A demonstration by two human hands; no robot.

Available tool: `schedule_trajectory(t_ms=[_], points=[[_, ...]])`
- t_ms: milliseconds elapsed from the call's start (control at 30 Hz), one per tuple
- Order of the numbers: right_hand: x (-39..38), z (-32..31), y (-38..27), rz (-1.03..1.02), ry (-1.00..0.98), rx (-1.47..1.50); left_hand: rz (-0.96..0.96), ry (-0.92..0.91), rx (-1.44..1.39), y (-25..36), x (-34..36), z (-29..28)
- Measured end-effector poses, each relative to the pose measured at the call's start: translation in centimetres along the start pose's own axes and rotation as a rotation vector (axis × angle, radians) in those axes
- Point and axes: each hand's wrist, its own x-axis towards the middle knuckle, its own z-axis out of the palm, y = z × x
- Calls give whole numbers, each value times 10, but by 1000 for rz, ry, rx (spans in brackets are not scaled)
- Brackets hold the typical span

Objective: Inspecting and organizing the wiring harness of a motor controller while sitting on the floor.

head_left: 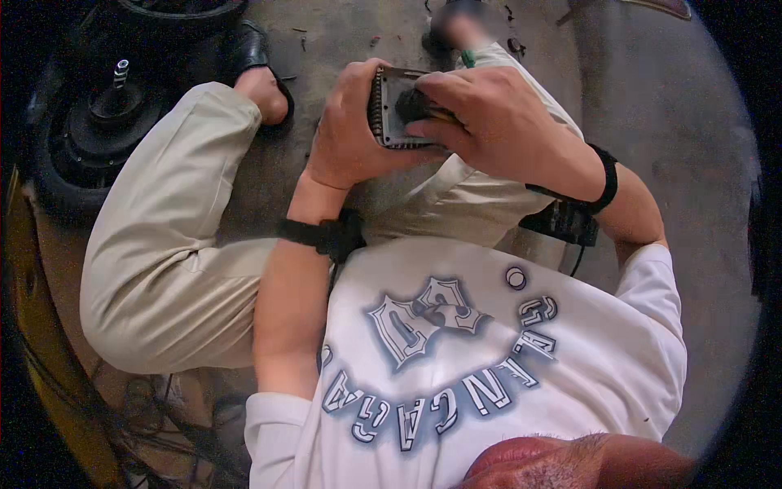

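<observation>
A square metal box (393, 134) with a ridged, finned edge and a flat grey face is in my left hand (346, 126), whose fingers and thumb wrap round its side and lower edge. Against that face, my right hand (505, 118) grips a short dark brush (412, 104), by its look, with a bit of yellowish handle. The fingers cover most of its handle, and they also hide the box's right side. Both hands are raised above my lap, well forward of my chest.
To the left lies a black wheel (106, 122) with a threaded metal axle sticking up. Small scraps (303, 41) are scattered over the grey floor (652, 122). A yellowish curved edge (49, 367) and tangled dark cables (187, 416) lie at the lower left.
</observation>
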Motion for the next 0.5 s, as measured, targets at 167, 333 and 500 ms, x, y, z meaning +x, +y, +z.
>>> schedule_trajectory(t_ms=[167, 333, 500], points=[[-1, -2, -4, -1, 89, 60, -3, 55, 78, 0, 3, 2], [-5, 4, -12, 36, 57, 169, 12, -26, 13, 2, 5, -6], [-5, 11, -2, 99, 94, 129, -28, -75, -21, -2, 11, -7]])
